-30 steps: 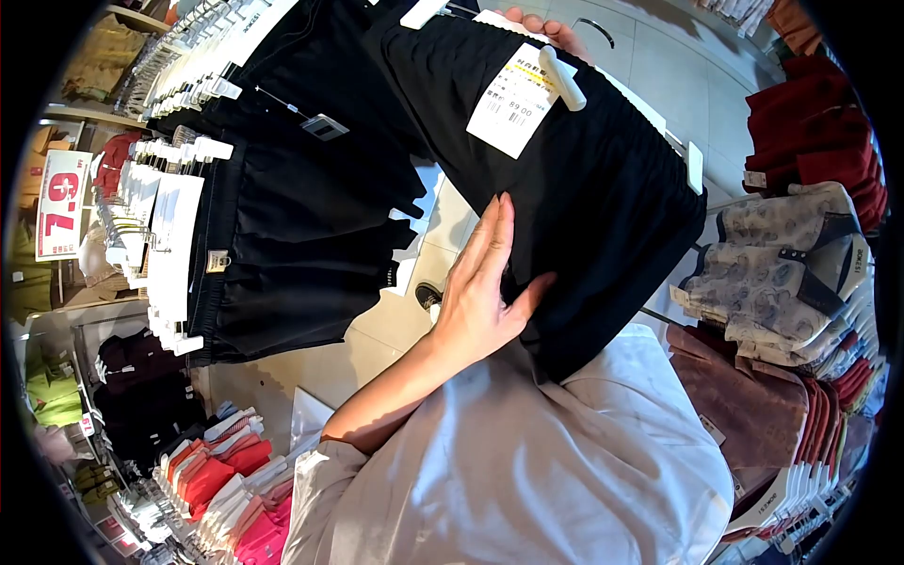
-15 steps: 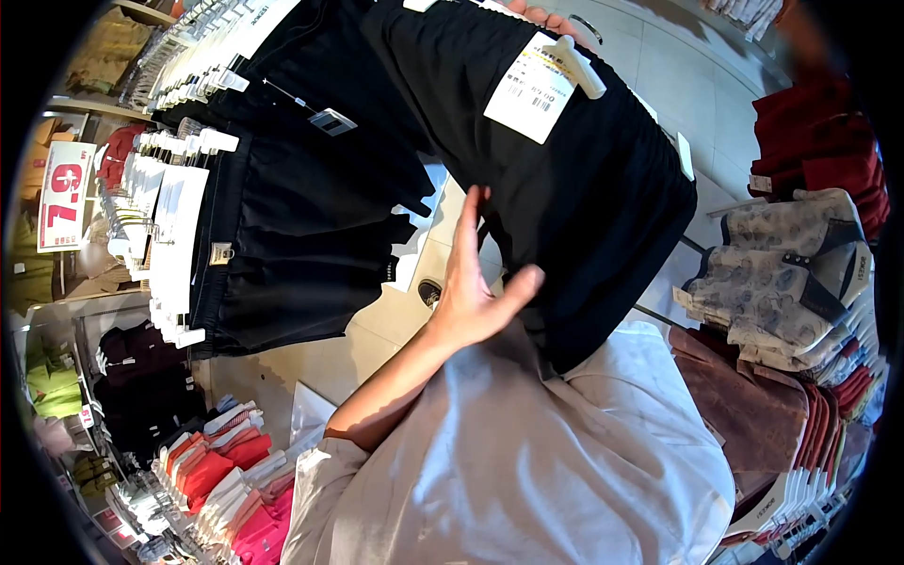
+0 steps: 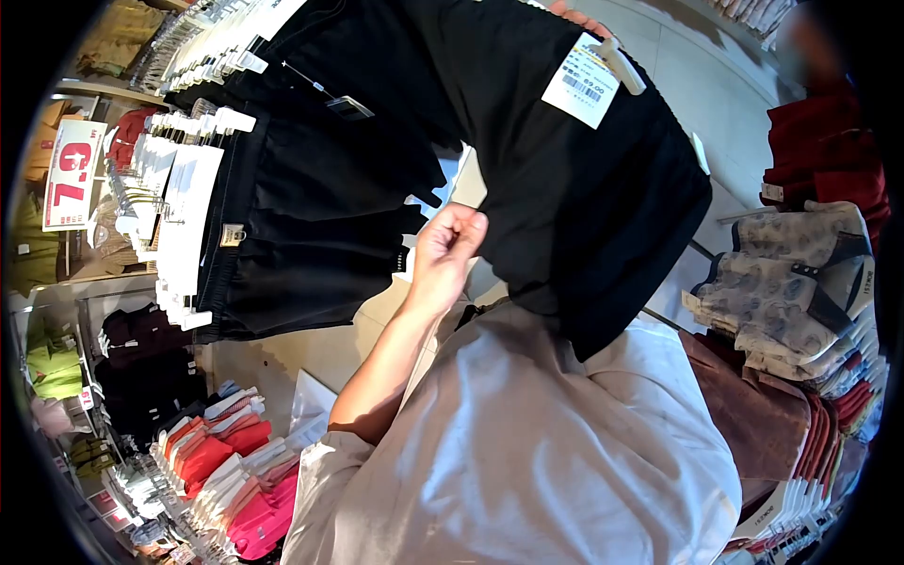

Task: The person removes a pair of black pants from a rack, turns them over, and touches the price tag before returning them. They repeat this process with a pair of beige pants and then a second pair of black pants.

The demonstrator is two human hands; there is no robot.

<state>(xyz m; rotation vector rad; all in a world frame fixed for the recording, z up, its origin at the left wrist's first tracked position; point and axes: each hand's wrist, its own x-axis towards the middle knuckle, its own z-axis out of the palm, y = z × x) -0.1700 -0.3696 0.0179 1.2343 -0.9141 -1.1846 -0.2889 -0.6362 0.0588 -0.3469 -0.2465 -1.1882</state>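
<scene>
On the left, black shorts hung on a rack beside a red price sign. The left hand was loosely curled and empty, just beside a black garment. Its white tag was up top, where the right hand showed only fingertips at its upper edge; their grip could not be told.

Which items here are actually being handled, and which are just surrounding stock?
In hand: black garment, its price tag, left hand, right hand.
Around: hanging black clothes, price sign, patterned clothes, red stacks.
</scene>
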